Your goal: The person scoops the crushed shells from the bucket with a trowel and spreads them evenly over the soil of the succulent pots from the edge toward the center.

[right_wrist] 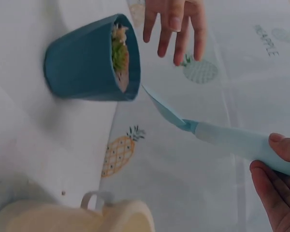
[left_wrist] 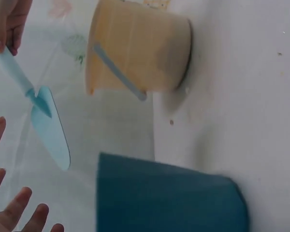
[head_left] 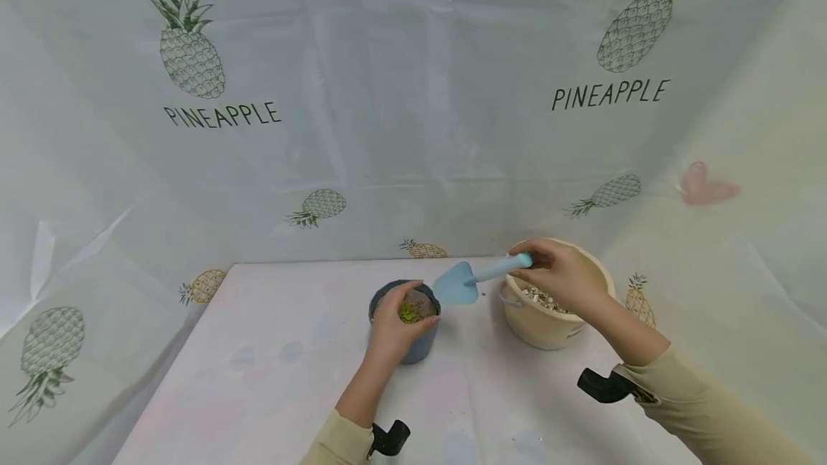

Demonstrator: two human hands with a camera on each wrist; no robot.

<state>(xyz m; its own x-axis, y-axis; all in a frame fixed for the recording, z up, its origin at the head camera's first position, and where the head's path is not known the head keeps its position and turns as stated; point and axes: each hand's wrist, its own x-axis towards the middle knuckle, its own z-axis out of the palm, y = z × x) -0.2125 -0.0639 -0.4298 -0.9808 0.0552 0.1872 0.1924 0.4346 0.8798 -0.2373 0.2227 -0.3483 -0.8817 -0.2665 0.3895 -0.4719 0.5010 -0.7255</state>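
A blue plant pot (head_left: 418,350) stands on the table, with a small green plant (right_wrist: 119,55) and pale soil inside. My left hand (head_left: 393,321) hovers over the pot's mouth, fingers spread and apart, holding nothing; the right wrist view shows its fingertips (right_wrist: 178,58) clear of the rim. In my right hand (head_left: 565,277) is a light blue trowel (head_left: 457,284), gripped by the end of its handle. The trowel's blade (left_wrist: 50,128) points toward the pot and hangs level with its rim, bare of soil. My right forearm crosses over a cream bucket (head_left: 541,329).
The bucket holds a pale, chip-like potting mix (head_left: 545,300) and has a grey handle (left_wrist: 118,72) hanging at its side. A few crumbs (left_wrist: 280,54) lie on the white-covered table (head_left: 291,393). A pineapple-print curtain (head_left: 400,113) hangs behind the table.
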